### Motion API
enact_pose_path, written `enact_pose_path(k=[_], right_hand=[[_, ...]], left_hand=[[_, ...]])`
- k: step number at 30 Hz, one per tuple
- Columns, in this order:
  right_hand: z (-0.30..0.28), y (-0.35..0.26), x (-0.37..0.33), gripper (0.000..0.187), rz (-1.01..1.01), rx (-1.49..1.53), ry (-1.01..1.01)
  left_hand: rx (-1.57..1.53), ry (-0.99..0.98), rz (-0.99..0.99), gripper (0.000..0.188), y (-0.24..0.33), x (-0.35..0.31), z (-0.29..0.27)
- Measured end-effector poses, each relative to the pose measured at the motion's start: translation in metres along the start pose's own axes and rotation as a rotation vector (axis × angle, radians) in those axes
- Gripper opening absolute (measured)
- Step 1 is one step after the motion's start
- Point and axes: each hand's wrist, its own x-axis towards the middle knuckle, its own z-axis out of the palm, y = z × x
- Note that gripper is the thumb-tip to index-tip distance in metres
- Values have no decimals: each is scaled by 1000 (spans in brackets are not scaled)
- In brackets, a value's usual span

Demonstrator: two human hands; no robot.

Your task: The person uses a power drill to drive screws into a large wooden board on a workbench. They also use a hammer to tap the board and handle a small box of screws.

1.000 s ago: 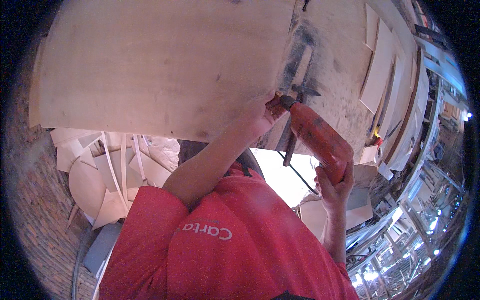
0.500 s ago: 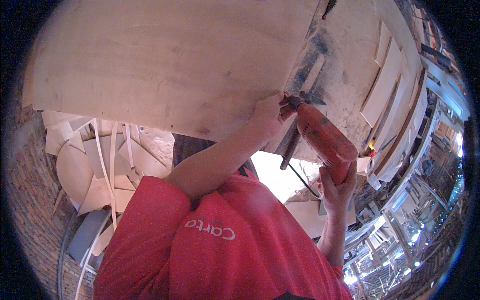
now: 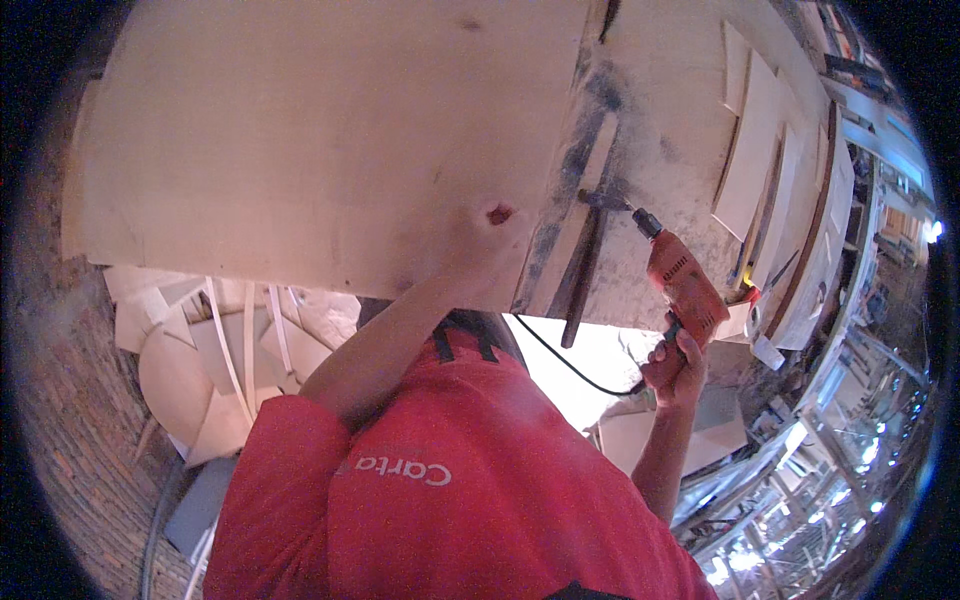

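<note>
Right hand (image 3: 688, 366), fingers clamped on a red power drill (image 3: 688, 288), left hand (image 3: 482, 238) over plywood sheet (image 3: 300, 130), fingers too blurred to tell, hammer (image 3: 584, 272) between.

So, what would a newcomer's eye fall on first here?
Probably the orange-red drill right of centre, held in the right hand, its nose pointing toward a hammer. Next, the bright red shirt filling the lower middle, and the large pale board across the upper left, with the left hand at its lower right part.

Orange-red corded drill (image 3: 688, 285), tilted, in right grip (image 3: 684, 370)
</note>
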Motion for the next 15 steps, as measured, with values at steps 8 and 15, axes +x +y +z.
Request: enact_pose_path(k=[8, 15], right_hand=[[-66, 57, 108, 43, 152, 346, -295], [7, 45, 50, 39, -698, -1482, 637]], left_hand=[[364, -29, -21, 18, 53, 7, -40], [416, -186, 22, 23, 53, 5, -35]])
